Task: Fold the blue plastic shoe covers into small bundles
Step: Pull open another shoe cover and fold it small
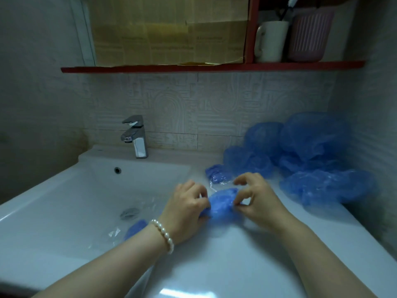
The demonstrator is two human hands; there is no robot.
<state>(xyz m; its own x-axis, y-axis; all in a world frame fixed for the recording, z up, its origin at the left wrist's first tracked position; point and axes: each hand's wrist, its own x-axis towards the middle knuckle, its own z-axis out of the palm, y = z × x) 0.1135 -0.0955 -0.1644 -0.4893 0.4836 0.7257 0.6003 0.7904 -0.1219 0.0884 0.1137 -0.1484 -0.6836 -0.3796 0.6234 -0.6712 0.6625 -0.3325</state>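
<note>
On the white sink surface [214,265], mid-frame, my left hand [184,208] and right hand [256,197] pinch a half-folded shoe cover [222,203], one wrapped bundle [217,174] finished just above, a loose pile [311,155] right still unfolded.

Thin crinkled blue plastic shoe cover [222,204], slightly translucent; glossy smooth white sink [64,190]; shiny chrome tap [136,136]; matt embossed wall tiles [193,108]; pearly beaded bracelet [163,234].

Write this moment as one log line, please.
left hand: grips shoe cover | right hand: pinches it | loose pile: waiting
</note>
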